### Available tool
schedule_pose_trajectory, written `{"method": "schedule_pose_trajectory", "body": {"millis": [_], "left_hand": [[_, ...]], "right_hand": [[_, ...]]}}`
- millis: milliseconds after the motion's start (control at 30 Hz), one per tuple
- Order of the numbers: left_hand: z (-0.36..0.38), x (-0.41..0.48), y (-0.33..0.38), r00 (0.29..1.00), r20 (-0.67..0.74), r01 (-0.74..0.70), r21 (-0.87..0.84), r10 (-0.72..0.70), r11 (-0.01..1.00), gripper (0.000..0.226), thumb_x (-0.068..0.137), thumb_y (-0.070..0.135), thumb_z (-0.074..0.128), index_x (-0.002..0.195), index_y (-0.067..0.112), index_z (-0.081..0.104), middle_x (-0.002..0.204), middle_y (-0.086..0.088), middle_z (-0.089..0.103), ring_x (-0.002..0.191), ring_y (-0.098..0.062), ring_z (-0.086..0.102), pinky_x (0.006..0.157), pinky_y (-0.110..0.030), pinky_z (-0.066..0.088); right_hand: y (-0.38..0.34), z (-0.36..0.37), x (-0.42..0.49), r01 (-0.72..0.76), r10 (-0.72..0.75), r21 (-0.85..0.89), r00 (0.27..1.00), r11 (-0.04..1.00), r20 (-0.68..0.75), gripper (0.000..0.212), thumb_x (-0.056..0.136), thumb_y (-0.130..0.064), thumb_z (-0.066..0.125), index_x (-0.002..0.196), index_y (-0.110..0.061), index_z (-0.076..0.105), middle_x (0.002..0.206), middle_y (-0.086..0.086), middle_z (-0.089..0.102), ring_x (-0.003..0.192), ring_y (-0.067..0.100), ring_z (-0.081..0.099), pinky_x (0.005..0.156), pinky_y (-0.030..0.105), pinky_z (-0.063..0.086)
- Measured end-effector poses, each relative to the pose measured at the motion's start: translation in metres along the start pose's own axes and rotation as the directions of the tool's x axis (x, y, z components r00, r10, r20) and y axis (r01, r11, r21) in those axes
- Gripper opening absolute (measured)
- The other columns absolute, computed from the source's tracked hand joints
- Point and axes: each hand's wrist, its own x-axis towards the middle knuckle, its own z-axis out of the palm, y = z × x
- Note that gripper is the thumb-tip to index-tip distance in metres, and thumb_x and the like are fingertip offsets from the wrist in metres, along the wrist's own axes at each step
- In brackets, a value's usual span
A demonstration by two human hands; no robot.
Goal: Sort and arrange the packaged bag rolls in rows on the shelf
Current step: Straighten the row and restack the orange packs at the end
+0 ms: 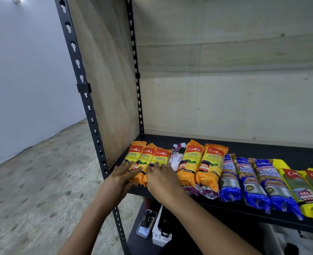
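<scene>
A row of packaged bag rolls lies on the black shelf (262,146). At the left end are three small orange rolls (148,155). My left hand (123,178) rests flat on the two leftmost, fingers spread. My right hand (162,178) lies flat on the third orange roll. To the right come a white and black pack (176,155), two larger orange 60L rolls (200,162), three blue handle-bag rolls (251,183), then yellow and green 25L rolls (303,188) at the right edge. Neither hand grips anything.
The black slotted upright (89,107) stands just left of my left hand. Wooden panels (225,89) close the shelf's back and left side. On the lower shelf lie a phone (146,225) and a white box (160,236). Concrete floor (32,190) spreads to the left.
</scene>
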Motion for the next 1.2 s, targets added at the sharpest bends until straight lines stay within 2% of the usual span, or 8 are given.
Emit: {"method": "schedule_pose_trajectory", "body": {"millis": [267, 400, 500, 567, 633, 767, 933, 1200], "left_hand": [[-0.002, 0.000, 0.000, 0.997, 0.072, 0.034, -0.010, -0.033, 0.999, 0.063, 0.091, 0.038, 0.065, 0.144, 0.049, 0.034, 0.159, 0.005, 0.026, 0.147, -0.019, 0.005, 0.119, -0.055, 0.015], [-0.011, 0.001, 0.018, 0.989, 0.121, 0.090, -0.047, -0.083, 0.995, 0.072, 0.085, 0.039, 0.054, 0.147, 0.054, 0.020, 0.163, 0.009, 0.007, 0.149, -0.019, -0.017, 0.118, -0.051, -0.011], [-0.029, 0.012, 0.050, 0.989, 0.123, 0.103, -0.194, -0.080, 0.976, 0.071, 0.083, 0.040, 0.050, 0.147, 0.053, 0.023, 0.160, 0.014, 0.017, 0.150, -0.014, 0.005, 0.121, -0.048, 0.004], [-0.036, 0.023, 0.074, 0.988, 0.150, 0.085, -0.242, -0.049, 0.967, 0.067, 0.087, 0.042, 0.054, 0.147, 0.051, 0.025, 0.156, 0.016, 0.025, 0.144, -0.011, 0.022, 0.116, -0.038, 0.024], [-0.034, 0.036, 0.096, 0.984, 0.181, 0.037, -0.261, 0.011, 0.965, 0.064, 0.090, 0.052, 0.054, 0.147, 0.051, 0.024, 0.155, 0.017, 0.028, 0.139, -0.006, 0.027, 0.109, -0.030, 0.029], [-0.022, 0.058, 0.133, 0.936, 0.342, 0.010, -0.252, 0.079, 0.968, 0.079, 0.081, 0.073, 0.053, 0.145, 0.060, 0.010, 0.161, 0.018, 0.009, 0.146, -0.015, 0.019, 0.112, -0.042, 0.031], [-0.015, 0.072, 0.154, 0.886, 0.453, 0.004, -0.225, 0.101, 0.974, 0.089, 0.080, 0.064, 0.064, 0.143, 0.063, 0.002, 0.159, 0.026, -0.014, 0.150, -0.019, 0.005, 0.112, -0.047, 0.029], [-0.011, 0.079, 0.154, 0.851, 0.519, 0.005, -0.168, 0.085, 0.986, 0.085, 0.082, 0.058, 0.066, 0.147, 0.057, 0.012, 0.160, 0.024, -0.007, 0.149, -0.019, 0.007, 0.115, -0.048, 0.024]], "right_hand": [[0.003, -0.011, -0.005, 0.006, -0.008, 0.038, 0.999, 0.999, 0.048, 0.065, 0.095, -0.038, 0.060, 0.147, -0.006, 0.037, 0.143, 0.025, 0.048, 0.131, 0.042, 0.046, 0.114, 0.058, 0.027], [0.018, -0.044, -0.021, -0.010, 0.018, 0.210, 0.999, 0.978, -0.034, 0.060, 0.097, -0.047, 0.053, 0.148, -0.017, 0.041, 0.146, 0.014, 0.049, 0.138, 0.034, 0.040, 0.116, 0.051, 0.026], [0.054, -0.069, -0.041, -0.091, 0.146, 0.405, 0.984, 0.910, -0.106, 0.057, 0.097, -0.052, 0.052, 0.148, -0.027, 0.043, 0.151, 0.000, 0.046, 0.137, 0.021, 0.043, 0.110, 0.040, 0.038], [0.087, -0.075, -0.057, -0.165, 0.224, 0.470, 0.972, 0.867, -0.071, 0.058, 0.097, -0.053, 0.052, 0.150, -0.032, 0.039, 0.155, -0.004, 0.039, 0.138, 0.017, 0.041, 0.105, 0.036, 0.041], [0.117, -0.074, -0.071, -0.219, 0.273, 0.509, 0.961, 0.832, -0.034, 0.062, 0.096, -0.054, 0.053, 0.152, -0.034, 0.034, 0.157, -0.006, 0.034, 0.140, 0.016, 0.037, 0.103, 0.038, 0.042], [0.153, -0.059, -0.094, -0.301, 0.255, 0.538, 0.953, 0.787, 0.162, 0.089, 0.086, -0.065, 0.061, 0.156, -0.042, 0.013, 0.164, -0.009, 0.012, 0.147, 0.020, 0.023, 0.110, 0.047, 0.038], [0.164, -0.041, -0.110, -0.355, 0.236, 0.490, 0.928, 0.796, 0.289, 0.118, 0.065, -0.083, 0.065, 0.154, -0.049, -0.003, 0.165, -0.014, -0.009, 0.153, 0.026, 0.005, 0.117, 0.054, 0.027], [0.156, -0.029, -0.110, -0.365, 0.271, 0.457, 0.927, 0.811, 0.258, 0.098, 0.080, -0.074, 0.058, 0.157, -0.040, 0.009, 0.167, -0.009, -0.002, 0.151, 0.035, 0.004, 0.118, 0.056, 0.024]]}}
